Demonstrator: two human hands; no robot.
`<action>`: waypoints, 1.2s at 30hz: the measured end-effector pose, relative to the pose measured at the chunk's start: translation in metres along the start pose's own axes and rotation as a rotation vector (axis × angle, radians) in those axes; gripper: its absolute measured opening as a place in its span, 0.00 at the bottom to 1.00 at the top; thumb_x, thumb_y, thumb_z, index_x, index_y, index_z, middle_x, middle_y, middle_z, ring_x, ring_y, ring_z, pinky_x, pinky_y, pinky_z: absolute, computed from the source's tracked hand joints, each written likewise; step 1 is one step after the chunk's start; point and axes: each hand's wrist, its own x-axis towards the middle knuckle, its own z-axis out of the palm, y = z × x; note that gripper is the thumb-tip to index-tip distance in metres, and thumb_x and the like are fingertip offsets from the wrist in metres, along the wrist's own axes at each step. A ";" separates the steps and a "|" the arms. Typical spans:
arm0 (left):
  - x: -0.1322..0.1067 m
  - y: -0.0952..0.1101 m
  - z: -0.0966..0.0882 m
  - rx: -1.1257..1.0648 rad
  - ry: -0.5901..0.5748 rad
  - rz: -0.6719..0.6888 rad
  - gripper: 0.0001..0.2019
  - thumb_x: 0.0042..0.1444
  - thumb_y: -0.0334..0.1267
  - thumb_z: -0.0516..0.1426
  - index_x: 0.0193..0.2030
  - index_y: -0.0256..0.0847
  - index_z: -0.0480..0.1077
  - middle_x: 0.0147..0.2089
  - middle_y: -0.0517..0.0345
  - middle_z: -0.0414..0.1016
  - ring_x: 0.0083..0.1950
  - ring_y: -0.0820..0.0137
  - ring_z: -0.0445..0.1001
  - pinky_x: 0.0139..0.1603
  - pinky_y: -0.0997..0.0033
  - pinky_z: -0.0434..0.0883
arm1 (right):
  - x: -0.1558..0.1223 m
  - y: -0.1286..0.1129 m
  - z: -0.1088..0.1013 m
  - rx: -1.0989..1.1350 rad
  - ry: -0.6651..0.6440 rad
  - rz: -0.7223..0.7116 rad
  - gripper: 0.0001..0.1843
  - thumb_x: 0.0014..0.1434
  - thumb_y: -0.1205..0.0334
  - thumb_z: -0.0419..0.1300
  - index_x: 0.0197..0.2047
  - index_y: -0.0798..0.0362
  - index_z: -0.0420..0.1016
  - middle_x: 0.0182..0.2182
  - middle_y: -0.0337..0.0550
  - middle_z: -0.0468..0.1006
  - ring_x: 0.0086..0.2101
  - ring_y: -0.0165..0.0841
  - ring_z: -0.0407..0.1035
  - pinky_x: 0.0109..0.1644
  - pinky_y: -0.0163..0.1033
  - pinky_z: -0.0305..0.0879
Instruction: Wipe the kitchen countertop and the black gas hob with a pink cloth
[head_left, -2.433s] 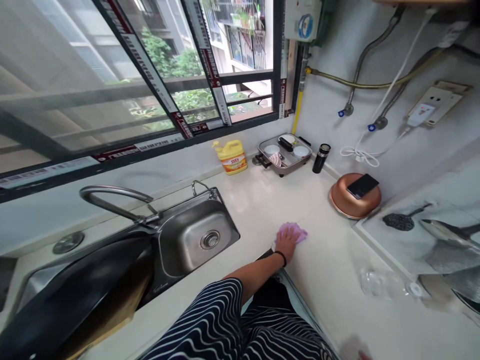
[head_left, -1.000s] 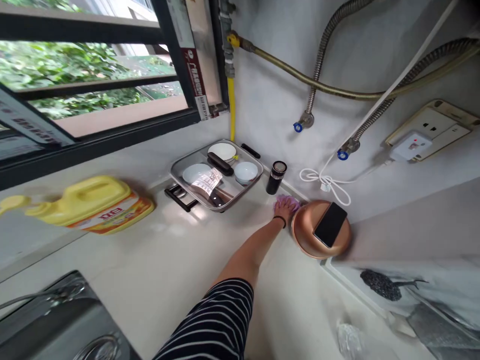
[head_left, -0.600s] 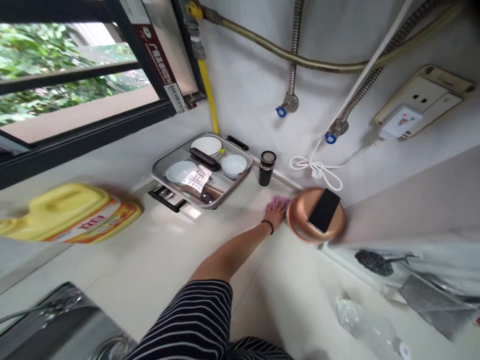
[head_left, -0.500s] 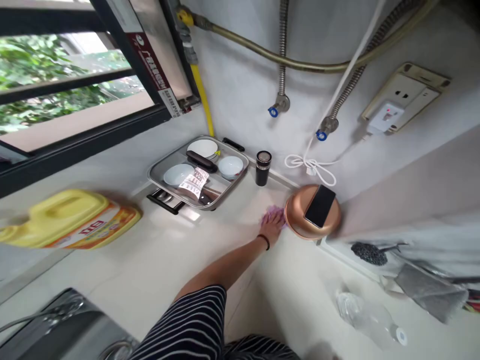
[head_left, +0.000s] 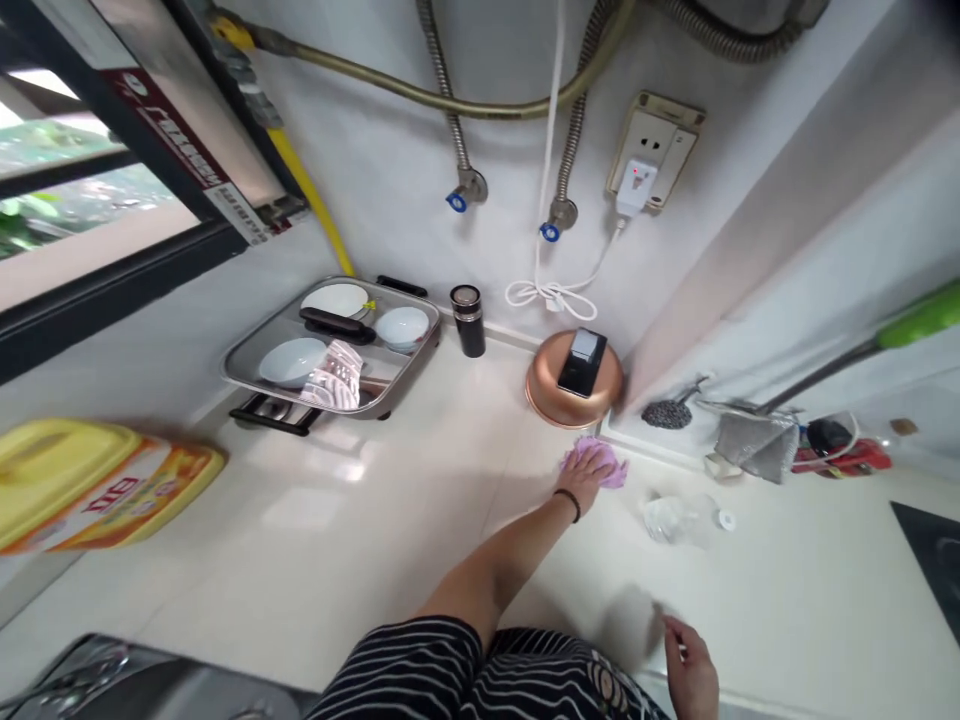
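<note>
My left hand (head_left: 583, 470) reaches across the pale countertop (head_left: 360, 520), a black band on its wrist. Its fingers press down on a purple cloth (head_left: 611, 470), just in front of an upturned copper pan (head_left: 546, 395). A black phone (head_left: 581, 362) lies on top of that pan. My right hand (head_left: 691, 668) rests low at the counter's near edge, fingers loosely apart and holding nothing. A clear plastic bottle (head_left: 679, 518) lies on its side between the two hands, right of the cloth.
A metal tray (head_left: 247, 368) with bowls and a knife stands at the back left, a black flask (head_left: 469, 320) beside it. A yellow detergent jug (head_left: 90, 485) lies at the far left. A scourer (head_left: 664, 413) and utensils sit right; a hob corner (head_left: 934, 560) is at far right.
My left hand has slid the purple cloth from the back corner, round the copper pan's left side, to its front right. My right hand has come into view at the bottom.
</note>
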 end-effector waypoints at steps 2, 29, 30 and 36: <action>-0.017 -0.019 -0.013 0.032 0.023 -0.056 0.35 0.67 0.30 0.48 0.77 0.63 0.63 0.83 0.62 0.54 0.84 0.58 0.46 0.81 0.34 0.44 | -0.003 0.016 -0.002 0.031 0.004 0.006 0.28 0.50 0.30 0.55 0.34 0.41 0.85 0.39 0.48 0.89 0.43 0.54 0.84 0.50 0.56 0.83; -0.157 0.065 0.074 0.182 -0.153 0.243 0.30 0.71 0.46 0.54 0.79 0.59 0.59 0.84 0.58 0.53 0.85 0.53 0.42 0.81 0.35 0.43 | -0.070 0.103 -0.008 0.164 -0.020 0.120 0.29 0.51 0.34 0.56 0.37 0.47 0.87 0.40 0.53 0.88 0.42 0.52 0.82 0.53 0.57 0.80; -0.172 0.066 0.080 0.180 -0.173 0.277 0.31 0.71 0.48 0.55 0.79 0.59 0.58 0.84 0.58 0.52 0.85 0.53 0.43 0.81 0.35 0.44 | -0.067 0.101 -0.005 0.169 -0.037 0.103 0.29 0.51 0.35 0.56 0.37 0.47 0.87 0.41 0.53 0.88 0.43 0.52 0.82 0.54 0.57 0.79; -0.214 0.032 0.055 0.230 -0.151 -0.004 0.31 0.71 0.32 0.48 0.77 0.59 0.63 0.83 0.58 0.55 0.84 0.56 0.48 0.82 0.35 0.45 | -0.046 0.079 -0.008 0.174 -0.079 -0.008 0.30 0.56 0.36 0.52 0.37 0.50 0.86 0.42 0.57 0.87 0.46 0.50 0.80 0.60 0.57 0.74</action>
